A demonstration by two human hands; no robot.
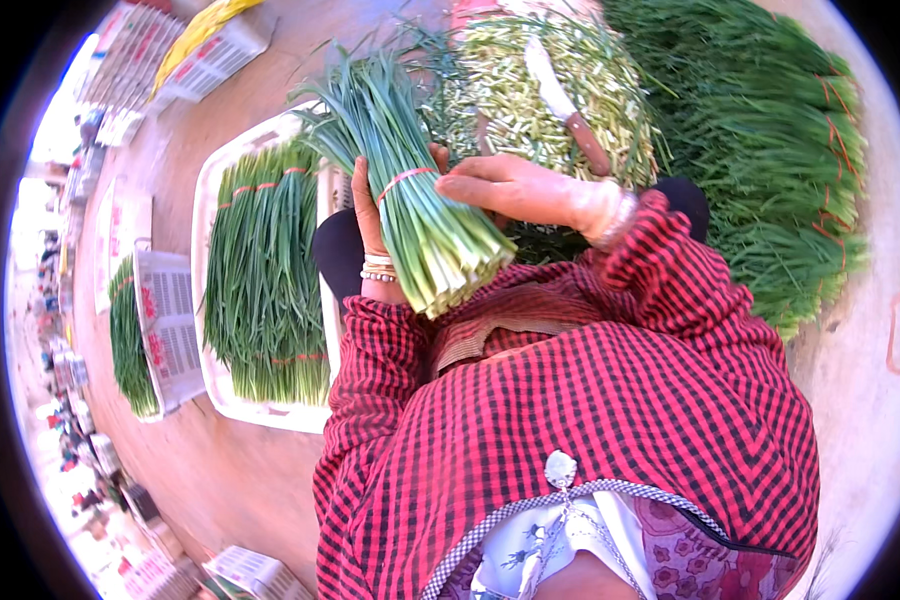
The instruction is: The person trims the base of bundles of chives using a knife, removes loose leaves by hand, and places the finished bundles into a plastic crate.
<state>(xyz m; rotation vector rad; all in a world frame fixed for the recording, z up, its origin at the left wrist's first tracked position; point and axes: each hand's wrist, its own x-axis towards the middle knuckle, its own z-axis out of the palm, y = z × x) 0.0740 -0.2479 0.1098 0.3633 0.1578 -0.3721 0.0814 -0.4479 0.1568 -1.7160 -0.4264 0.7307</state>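
A thick bundle of leafy green stalks, banded with a red rubber band, rests tilted in my left hand, its pale cut ends towards my chest. The left thumb lies along one side and fingertips show beyond the bundle. My right hand, in a thin glove, has its fingers by the band on the other side; whether they press on the stalks I cannot tell. Beyond it, a knife with a wooden handle lies on a heap of short cut stalk pieces.
At left, a white plastic crate holds banded green bundles. Another crate with greens stands beyond it. A large pile of greens with red bands lies at right. More crates stand at upper left, others at lower left.
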